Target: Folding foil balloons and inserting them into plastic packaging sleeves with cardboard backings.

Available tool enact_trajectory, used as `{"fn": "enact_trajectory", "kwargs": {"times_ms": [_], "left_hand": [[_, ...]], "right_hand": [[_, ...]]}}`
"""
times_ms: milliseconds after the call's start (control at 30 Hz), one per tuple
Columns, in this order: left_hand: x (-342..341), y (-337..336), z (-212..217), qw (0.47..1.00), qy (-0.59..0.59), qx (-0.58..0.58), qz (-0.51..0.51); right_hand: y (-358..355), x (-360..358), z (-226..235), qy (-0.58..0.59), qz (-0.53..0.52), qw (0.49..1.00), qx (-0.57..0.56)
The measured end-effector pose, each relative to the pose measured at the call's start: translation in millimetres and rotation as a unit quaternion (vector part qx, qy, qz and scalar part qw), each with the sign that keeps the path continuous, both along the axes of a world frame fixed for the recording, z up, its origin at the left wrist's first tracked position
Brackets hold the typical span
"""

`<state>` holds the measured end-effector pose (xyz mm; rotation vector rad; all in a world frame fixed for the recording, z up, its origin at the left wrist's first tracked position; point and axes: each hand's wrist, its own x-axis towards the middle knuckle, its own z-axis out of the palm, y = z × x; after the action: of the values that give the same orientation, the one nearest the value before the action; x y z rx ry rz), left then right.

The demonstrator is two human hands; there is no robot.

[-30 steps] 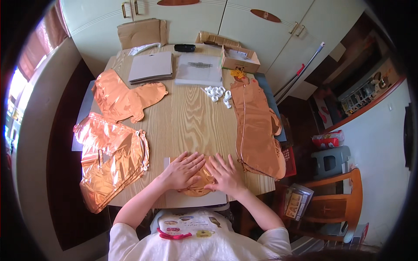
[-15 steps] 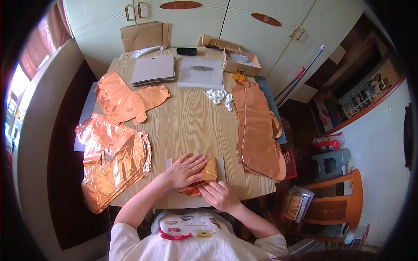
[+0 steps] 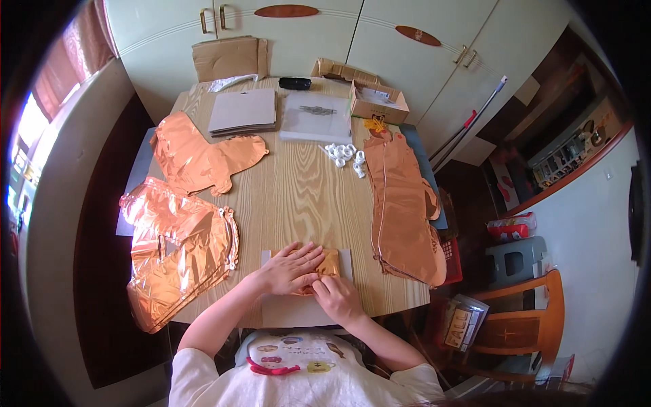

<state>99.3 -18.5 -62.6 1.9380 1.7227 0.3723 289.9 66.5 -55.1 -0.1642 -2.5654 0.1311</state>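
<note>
At the near edge of the table a folded copper-coloured foil balloon (image 3: 330,262) lies on a grey card (image 3: 288,315). My left hand (image 3: 287,271) presses flat on the foil, fingers stretched out and pointing to the far right. Close against it, my right hand (image 3: 339,299) has its fingers drawn together at the foil's near edge, gripping it. The hands hide much of the folded foil.
Flat foil balloons (image 3: 180,254) lie at the left, and a long stack of them (image 3: 407,210) at the right. Beyond are white ribbon rolls (image 3: 342,154), grey cards (image 3: 243,110), clear bags (image 3: 315,117), and a cardboard box (image 3: 380,105). A wooden chair (image 3: 553,325) stands at the right.
My right hand has moved away from me, carrying the near edge of the foil up to my left hand and baring more card. The left hand has stayed nearly in place.
</note>
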Motion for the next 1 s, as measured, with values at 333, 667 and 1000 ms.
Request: {"fn": "enact_trajectory", "kwargs": {"times_ms": [333, 667, 1000], "left_hand": [[-6.8, 0.0, 0.6, 1.0, 0.003, 0.011, -0.025], [-16.4, 3.2, -9.7, 0.991, -0.119, 0.054, -0.023], [-27.8, 4.0, -6.6, 0.977, -0.207, -0.014, -0.055]], "right_hand": [[-24.5, 13.5, -3.6, -0.099, 0.045, 0.994, 0.021], [-38.7, 18.1, -10.6, -0.068, 0.008, 0.997, -0.034], [-42.2, 17.6, -4.3, -0.124, -0.014, 0.991, -0.038]]}}
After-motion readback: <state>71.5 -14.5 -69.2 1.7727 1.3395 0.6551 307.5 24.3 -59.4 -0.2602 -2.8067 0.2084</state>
